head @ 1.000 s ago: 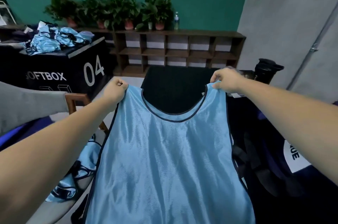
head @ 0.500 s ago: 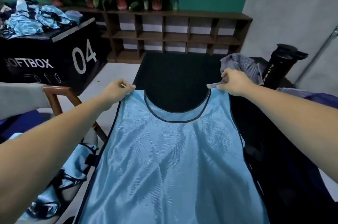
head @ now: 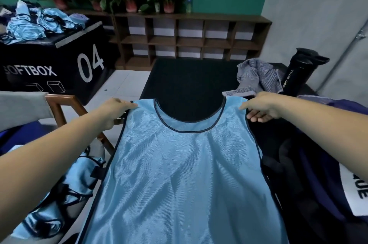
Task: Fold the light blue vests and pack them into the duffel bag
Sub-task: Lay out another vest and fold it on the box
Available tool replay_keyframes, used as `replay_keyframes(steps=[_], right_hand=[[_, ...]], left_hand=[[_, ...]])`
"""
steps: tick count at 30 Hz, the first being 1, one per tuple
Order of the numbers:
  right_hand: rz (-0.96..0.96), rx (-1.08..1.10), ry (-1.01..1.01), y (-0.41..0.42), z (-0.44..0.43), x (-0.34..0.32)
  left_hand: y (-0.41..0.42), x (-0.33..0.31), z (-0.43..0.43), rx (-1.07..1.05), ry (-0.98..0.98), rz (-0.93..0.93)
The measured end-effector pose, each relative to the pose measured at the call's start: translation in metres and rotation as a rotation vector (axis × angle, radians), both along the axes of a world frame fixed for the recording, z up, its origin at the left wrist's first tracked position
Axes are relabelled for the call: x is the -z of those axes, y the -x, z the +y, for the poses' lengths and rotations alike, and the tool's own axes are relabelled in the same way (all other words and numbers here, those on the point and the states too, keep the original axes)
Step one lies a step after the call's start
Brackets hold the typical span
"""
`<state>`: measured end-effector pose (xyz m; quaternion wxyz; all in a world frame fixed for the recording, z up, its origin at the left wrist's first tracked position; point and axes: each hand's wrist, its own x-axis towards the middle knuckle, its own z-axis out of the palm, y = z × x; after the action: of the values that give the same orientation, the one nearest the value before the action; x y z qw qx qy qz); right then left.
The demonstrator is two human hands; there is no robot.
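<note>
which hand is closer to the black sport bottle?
Right. The right hand holds the vest shoulder nearest the sport bottle; the left hand holds the opposite shoulder, farther away.

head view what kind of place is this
Probably a gym or sports training room, judging by the black plyo box marked SOFTBOX 04, the black sport bottle, and the light blue vest laid flat, with more vests piled on the box.
</note>
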<state>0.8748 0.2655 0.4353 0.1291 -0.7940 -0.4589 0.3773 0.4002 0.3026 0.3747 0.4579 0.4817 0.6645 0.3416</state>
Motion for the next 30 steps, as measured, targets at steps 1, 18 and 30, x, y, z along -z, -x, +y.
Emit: replay_keyframes(steps=[1,18,30], right_hand=[[0.020,0.014,0.011,-0.001,-0.001,0.002],[0.322,0.078,-0.367,0.000,0.023,0.009],[0.279,0.215,-0.550,-0.003,0.065,-0.001]], left_hand=[[-0.001,-0.002,-0.002,-0.011,0.002,-0.027],[-0.006,-0.015,0.022,-0.075,-0.068,-0.193],[-0.024,-0.028,0.055,-0.128,-0.146,-0.250]])
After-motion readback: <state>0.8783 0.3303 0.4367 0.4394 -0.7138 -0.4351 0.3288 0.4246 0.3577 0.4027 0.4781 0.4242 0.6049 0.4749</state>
